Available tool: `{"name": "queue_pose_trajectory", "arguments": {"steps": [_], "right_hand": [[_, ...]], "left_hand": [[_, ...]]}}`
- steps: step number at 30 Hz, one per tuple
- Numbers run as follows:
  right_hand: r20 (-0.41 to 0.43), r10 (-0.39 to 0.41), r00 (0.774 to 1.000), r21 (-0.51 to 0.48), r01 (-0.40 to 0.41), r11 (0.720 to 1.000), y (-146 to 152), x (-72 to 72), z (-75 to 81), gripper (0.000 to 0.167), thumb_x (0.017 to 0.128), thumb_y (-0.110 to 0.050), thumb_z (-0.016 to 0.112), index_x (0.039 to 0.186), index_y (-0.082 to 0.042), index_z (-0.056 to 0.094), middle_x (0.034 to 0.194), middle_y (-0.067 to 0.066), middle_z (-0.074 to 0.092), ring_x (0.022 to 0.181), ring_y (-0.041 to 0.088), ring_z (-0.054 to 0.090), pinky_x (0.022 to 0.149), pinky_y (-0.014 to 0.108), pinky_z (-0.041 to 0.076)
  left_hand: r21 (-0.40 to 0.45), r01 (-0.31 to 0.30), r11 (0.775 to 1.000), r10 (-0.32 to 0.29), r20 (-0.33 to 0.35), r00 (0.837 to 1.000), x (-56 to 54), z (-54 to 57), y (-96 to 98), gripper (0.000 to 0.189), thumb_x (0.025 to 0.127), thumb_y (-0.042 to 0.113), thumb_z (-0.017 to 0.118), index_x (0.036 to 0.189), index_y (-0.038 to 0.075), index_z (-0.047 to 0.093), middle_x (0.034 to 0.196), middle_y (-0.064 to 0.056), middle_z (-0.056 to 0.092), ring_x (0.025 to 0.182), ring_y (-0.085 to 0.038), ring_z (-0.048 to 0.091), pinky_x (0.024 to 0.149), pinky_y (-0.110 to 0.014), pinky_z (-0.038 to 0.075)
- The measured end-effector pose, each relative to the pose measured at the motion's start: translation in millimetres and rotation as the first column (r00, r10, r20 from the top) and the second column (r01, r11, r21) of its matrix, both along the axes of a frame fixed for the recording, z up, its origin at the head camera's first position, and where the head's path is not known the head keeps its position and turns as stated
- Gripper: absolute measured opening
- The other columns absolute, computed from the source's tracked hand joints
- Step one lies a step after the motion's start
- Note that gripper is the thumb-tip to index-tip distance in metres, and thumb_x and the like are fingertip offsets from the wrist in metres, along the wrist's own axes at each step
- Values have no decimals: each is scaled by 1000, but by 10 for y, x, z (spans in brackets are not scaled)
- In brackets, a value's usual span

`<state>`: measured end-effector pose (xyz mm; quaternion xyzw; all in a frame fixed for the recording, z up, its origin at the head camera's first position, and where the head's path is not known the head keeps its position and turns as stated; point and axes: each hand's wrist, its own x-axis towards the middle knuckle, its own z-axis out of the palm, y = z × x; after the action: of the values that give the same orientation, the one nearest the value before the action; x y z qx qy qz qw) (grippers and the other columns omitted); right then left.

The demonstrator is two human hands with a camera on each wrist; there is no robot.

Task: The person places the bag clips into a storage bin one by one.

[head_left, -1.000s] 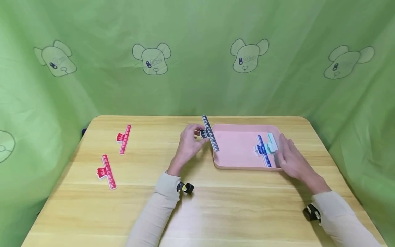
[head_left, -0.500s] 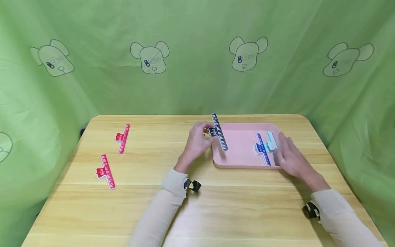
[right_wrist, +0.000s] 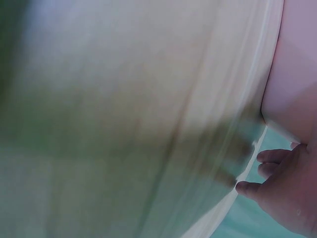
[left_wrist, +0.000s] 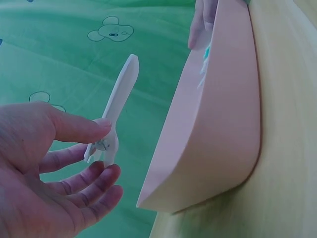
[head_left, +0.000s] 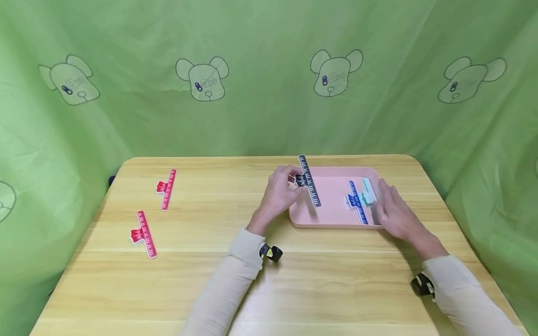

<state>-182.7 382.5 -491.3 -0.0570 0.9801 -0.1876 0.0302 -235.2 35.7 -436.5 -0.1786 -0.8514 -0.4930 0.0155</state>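
My left hand [head_left: 278,192] pinches a black music clip [head_left: 310,182] with a piano-key bar, held upright and tilted over the left part of a pink tray [head_left: 332,226]. In the left wrist view the clip's white back [left_wrist: 119,94] shows, thumb on one side and fingers beneath its handle. At the tray's right end lies my right hand [head_left: 399,217], fingers fairly straight along the wall and thumb at the rim. Inside the tray, near that hand, lie a blue piano-key clip [head_left: 358,203] and a white-and-teal clip [head_left: 368,191], the latter partly hidden by the hand.
Two red piano-key clips [head_left: 169,189] lie apart on the left side of the wooden table [head_left: 201,280]. A green curtain [head_left: 269,121] printed with bear heads hangs behind and on both sides.
My left hand has moved right, carrying the black clip from the tray's left edge to above its inside. The right hand stays at the tray's right end.
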Motion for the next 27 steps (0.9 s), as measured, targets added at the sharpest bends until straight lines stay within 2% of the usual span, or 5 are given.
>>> {"name": "queue_pose_trajectory", "arguments": {"steps": [6, 18, 27], "right_hand": [[4, 0, 1000, 6, 0, 1000, -6, 0, -2, 71, 110, -33, 29, 161, -2, -11, 166, 32, 0, 150, 55, 1, 118, 70, 10], [7, -1, 1000, 3, 1, 1000, -8, 5, -4, 72, 110, -33, 29, 161, -2, -11, 165, 33, 1, 150, 56, 2, 117, 70, 11], [20, -20, 1000, -2, 20, 1000, -5, 11, -6, 71, 110, -34, 28, 161, -4, -13, 166, 31, -2, 151, 54, 0, 118, 70, 10]], "left_hand": [[-32, 15, 999, -15, -1, 1000, -6, 38, 89, 44, 85, 4, 82, 126, 1, 66, 118, -10, 62, 109, -29, 63, 87, -24, 52], [-61, 32, 998, -31, 14, 999, -6, 37, 217, 45, 86, 4, 82, 128, 1, 65, 120, -10, 61, 108, -27, 64, 84, -20, 52], [-102, 24, 994, -23, 14, 1000, -22, 7, 335, 42, 84, 2, 82, 124, 4, 68, 110, -6, 60, 104, -23, 60, 79, -18, 50]]}}
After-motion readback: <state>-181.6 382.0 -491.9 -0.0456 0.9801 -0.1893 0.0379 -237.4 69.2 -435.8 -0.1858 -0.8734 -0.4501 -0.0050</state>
